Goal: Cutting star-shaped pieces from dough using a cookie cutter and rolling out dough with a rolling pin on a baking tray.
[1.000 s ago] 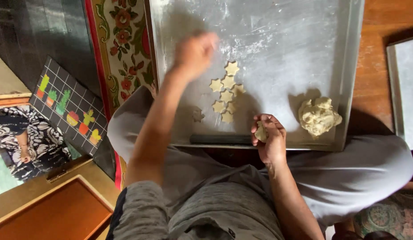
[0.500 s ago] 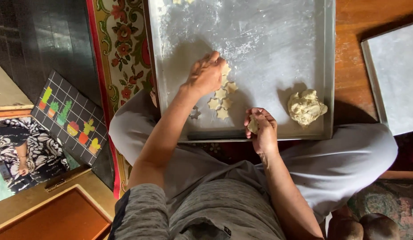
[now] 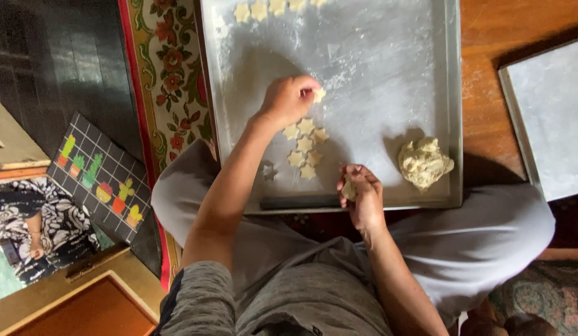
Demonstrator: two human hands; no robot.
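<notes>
Fingers (image 3: 310, 93) of the left hand (image 3: 289, 99) pinch a star-shaped dough piece (image 3: 319, 95) just above the middle of the floured baking tray (image 3: 388, 56). Right hand (image 3: 361, 193) sits at the tray's near edge, fingers clenched round a small dough lump (image 3: 348, 190). Cluster of cut stars (image 3: 304, 149) lies between the hands, bigger dough ball (image 3: 424, 163) by the near right corner, more stars (image 3: 267, 9) along the far edge.
</notes>
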